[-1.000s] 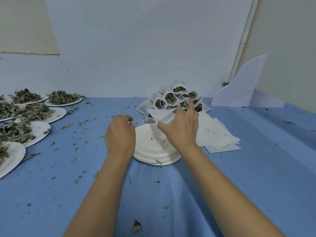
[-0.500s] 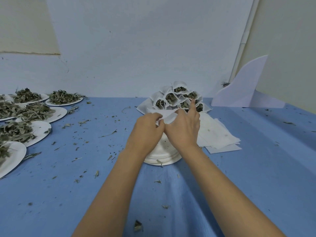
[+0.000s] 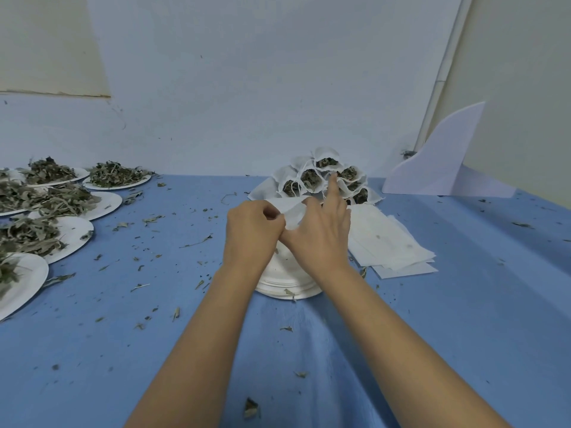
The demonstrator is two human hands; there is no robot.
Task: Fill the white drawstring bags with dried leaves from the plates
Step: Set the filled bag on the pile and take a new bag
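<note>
- Leaf scrap lying alone on the blue cloth at the bottom centre of the frame, between the two forearms.
- Crumbs of dried leaf scattered over the cloth, thickest in the left half.
- Stack of empty white plates at the centre, mostly hidden under the wrists, with a leaf fragment on the near rim.
- Left hand curled narrow just above the stack, fingertips pinching the left edge of an empty white bag.
- Right hand touching the left at the thumb base, thumb and fingers gripping the same bag from the right, index finger sticking straight up.
- Bag held in the air between both hands at frame centre, its mouth edge folded over; open or not, cannot tell.
- Pile of flat empty bags just right of the plate stack, fanned out on the cloth.
- Plates of dried leaves at the left edge, overlapping one another in a row running toward the wall, two more at the upper left by the wall.
- Heap of filled bags behind the hands against the wall, mouths turned toward the camera, dark leaves showing inside, strings dangling.
- White curved board propped at the upper right, against the corner of the wall.
</note>
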